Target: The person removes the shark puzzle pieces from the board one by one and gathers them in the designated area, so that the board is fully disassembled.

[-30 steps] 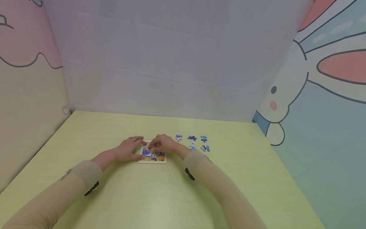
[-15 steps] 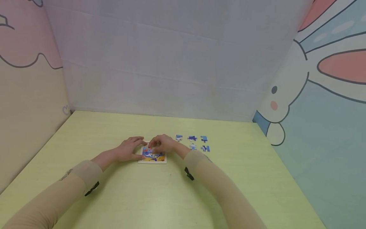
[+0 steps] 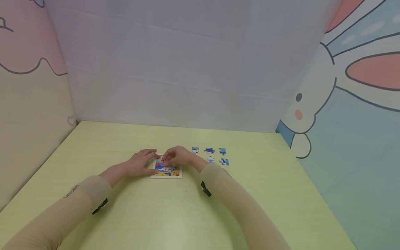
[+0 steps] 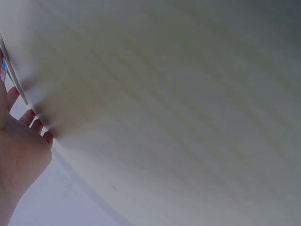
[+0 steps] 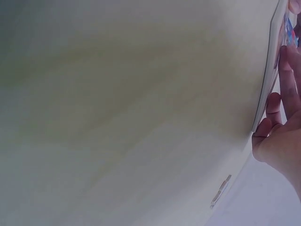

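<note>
1 puzzle (image 3: 168,171), 5 loose pieces (image 3: 209,151)

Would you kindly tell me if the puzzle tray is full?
Partly filled: loose pieces lie on the table, outside the puzzle tray, whose far part looks bare.

Pale yellow-green table (image 3: 156,211), framed puzzle (image 3: 168,171) on it, loose jigsaw pieces (image 3: 209,151) beside that

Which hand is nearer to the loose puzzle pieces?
Right. The right hand is over the puzzle, left of the loose pieces; the left hand is farther, at the puzzle's left edge.
</note>
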Motion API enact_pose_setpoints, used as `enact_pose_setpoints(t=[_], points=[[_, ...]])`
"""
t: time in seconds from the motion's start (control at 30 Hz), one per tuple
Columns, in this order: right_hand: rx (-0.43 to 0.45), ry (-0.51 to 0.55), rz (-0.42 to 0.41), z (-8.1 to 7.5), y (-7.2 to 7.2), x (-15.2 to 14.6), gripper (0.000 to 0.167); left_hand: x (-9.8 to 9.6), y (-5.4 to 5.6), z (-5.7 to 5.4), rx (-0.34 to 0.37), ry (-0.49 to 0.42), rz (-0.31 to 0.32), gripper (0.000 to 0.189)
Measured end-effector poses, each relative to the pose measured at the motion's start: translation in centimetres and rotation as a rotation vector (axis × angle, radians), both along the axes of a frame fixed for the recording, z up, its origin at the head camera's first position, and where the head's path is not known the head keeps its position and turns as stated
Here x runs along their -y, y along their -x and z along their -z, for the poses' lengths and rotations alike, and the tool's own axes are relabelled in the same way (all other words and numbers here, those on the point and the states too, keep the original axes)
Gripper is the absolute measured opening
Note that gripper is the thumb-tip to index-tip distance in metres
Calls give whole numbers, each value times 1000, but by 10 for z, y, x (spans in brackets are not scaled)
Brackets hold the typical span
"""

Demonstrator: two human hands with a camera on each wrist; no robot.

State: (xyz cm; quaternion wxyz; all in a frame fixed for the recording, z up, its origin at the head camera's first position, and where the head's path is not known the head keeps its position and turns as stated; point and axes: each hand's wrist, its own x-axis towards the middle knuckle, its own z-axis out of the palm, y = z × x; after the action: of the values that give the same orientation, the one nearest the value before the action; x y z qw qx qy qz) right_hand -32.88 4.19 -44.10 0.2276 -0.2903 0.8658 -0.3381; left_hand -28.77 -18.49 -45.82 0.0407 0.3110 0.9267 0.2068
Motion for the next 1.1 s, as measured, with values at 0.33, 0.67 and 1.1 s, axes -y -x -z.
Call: enact_pose_setpoints(t=[0.33,0.67,1.1], points=[[5,25,21,0,1,2,14,1,0,-2,-5,-4,-3,59],[13,22,45,1,0,2,12,0,-1,-2,-25,-45,16,58],[34,66,90,3,-4,2,14,0,-2,-1,-24,-63,26,60]])
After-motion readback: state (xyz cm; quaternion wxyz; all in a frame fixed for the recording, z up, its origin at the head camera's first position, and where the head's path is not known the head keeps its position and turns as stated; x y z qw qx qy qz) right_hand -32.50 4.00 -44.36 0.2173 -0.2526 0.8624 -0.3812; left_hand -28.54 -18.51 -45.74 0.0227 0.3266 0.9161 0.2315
